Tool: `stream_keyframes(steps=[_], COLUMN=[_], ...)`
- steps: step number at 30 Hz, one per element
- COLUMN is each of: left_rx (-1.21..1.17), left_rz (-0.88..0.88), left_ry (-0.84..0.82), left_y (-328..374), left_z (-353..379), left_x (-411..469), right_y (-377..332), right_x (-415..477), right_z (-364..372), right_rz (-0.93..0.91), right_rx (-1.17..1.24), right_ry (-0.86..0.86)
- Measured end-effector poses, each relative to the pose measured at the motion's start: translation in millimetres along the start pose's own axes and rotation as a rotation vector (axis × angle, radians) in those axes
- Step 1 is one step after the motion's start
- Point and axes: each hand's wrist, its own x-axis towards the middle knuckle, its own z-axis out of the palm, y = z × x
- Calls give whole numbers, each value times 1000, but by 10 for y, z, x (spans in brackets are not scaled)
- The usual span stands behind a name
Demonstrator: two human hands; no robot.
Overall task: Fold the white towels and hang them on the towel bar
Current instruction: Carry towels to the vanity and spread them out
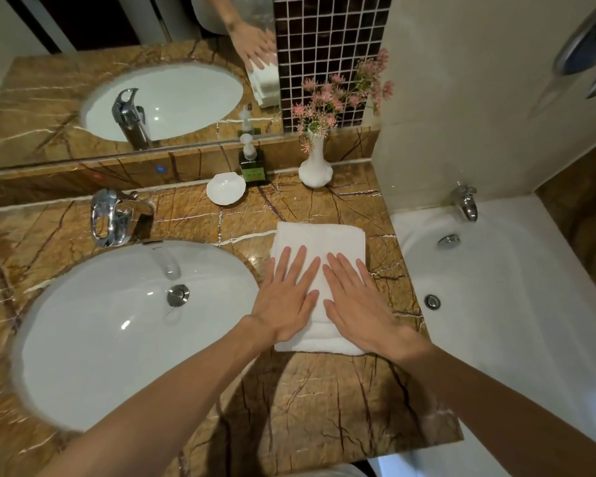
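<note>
Left hand [283, 301], right hand [355, 304] flat on folded towel [320, 239], hiding its middle

Front: bare counter [324, 407] between the near edge and the folded towel [320, 235], crossed only by two forearms
Back: open strip of counter beyond the towel, closed off by soap dish [226, 188], soap bottle [252, 166] and vase [315, 168] in a row near the mirror ledge
Left: sink basin [83, 339] just beside the towel, faucet [112, 216] upright at its rear rim
Right: narrow margin of counter, then bathtub [496, 321]; tub spout [466, 201] at the far wall
Above towel: left hand [284, 304] and right hand [358, 304] flat on its near half, far half uncovered
</note>
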Motion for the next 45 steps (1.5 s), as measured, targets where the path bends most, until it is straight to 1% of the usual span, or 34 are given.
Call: stream_keyframes(steps=[2, 4, 8, 9, 11, 13, 14, 17, 19, 21, 25, 26, 28, 31, 38, 40, 42, 44, 45], left_rx=[-63, -200, -620, -706, -827, -853, -908, -1223, -1359, -1454, -1718, -1774, -1844, -1817, -1710, -1532, -1298, -1003, -862], left_rz=[23, -22, -325, -387, -520, -642, -691, -789, -795, -759, -562, -522, -494, -478, -545, -586, -582, -573, -561], left_ry=[29, 90, 328, 350, 317, 226, 182, 82, 32, 2, -91, -98, -57, 71, 412, 519, 695, 874, 899], left_y=[-20, -36, -33, -33, -59, -115, -142, -129, -84, -13, 84, 89, 66, 78, -54, -167, -279, -417, -478], left_z=[-57, -121, -295, -349, -469, -547, -570, -672, -755, -845, -1051, -1103, -1188, -1323, -1593, -1643, -1665, -1682, -1704], left_x=[-9, -8, 78, 119, 209, 290, 322, 359, 357, 344, 319, 309, 300, 228, -131, -269, -420, -615, -696], right_y=[16, 42, 71, 75, 92, 120, 134, 154, 153, 132, 58, 38, -10, -119, -498, -656, -844, -1061, -1144], right_x=[14, 40, 117, 151, 236, 335, 388, 543, 632, 683, 699, 694, 686, 698, 804, 834, 854, 891, 912], right_z=[-3, -5, -56, -80, -148, -228, -274, -433, -547, -636, -776, -813, -892, -1060, -1402, -1460, -1503, -1525, -1519], right_rz=[-4, -15, -5, 16, 72, 115, 129, 179, 216, 239, 340, 348, 330, 240, 121, 81, 4, -65, -92], right_rx=[8, 42, 141, 168, 233, 310, 338, 440, 554, 658, 888, 906, 950, 1051, 1027, 1010, 990, 919, 877], right_ry=[4, 1, 24, 31, 62, 86, 82, 46, 17, 14, 87, 95, 135, 210, 338, 332, 293, 253, 250])
